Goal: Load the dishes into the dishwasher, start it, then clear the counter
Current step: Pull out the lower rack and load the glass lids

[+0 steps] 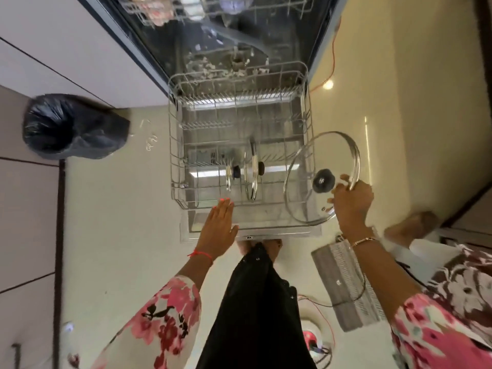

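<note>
- The right hand (352, 201) grips the large glass lid (300, 187) by its metal rim, with the fingers curled over the edge.
- This lid is tilted, its dark knob (323, 180) facing up. It sits over the right front corner of the lower rack (174, 145), partly past the rack's right side.
- The left hand (219, 225) is flat, with the fingers straight and close together. The fingertips are at the rack's front rim; I cannot tell whether they touch it.
- The lower rack is pulled out over the open dishwasher door (266, 230).
- Two smaller lids (253, 171) stand upright on edge side by side in the front part of the rack, left of the large lid.
- The upper rack (149, 12), inside the machine, holds a few blurred dishes.
- A bin lined with a black bag (72, 126) stands on the floor (119, 235), well to the left of the rack.
- A grey ribbed panel (343, 283) lies on the floor beneath the right forearm, with a dark cable running across it.
</note>
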`<act>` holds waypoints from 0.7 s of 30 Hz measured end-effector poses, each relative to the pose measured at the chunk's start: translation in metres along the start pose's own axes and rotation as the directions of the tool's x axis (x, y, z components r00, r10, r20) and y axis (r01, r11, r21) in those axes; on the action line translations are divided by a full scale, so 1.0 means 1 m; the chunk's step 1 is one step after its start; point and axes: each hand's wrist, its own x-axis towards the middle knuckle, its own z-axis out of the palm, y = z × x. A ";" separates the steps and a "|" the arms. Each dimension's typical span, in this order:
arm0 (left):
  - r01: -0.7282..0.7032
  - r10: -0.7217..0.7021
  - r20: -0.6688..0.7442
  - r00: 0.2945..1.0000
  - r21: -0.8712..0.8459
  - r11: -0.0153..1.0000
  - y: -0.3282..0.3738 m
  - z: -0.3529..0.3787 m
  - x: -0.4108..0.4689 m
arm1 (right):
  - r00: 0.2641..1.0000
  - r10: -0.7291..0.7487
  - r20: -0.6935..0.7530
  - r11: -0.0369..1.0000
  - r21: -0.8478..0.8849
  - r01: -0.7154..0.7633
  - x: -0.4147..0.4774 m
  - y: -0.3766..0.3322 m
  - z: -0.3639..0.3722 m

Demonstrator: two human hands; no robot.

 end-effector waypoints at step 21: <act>0.037 -0.033 0.036 0.999 -0.127 0.991 -0.015 0.082 0.109 | 0.921 -0.317 0.228 0.767 -0.509 0.390 0.078 0.038 0.137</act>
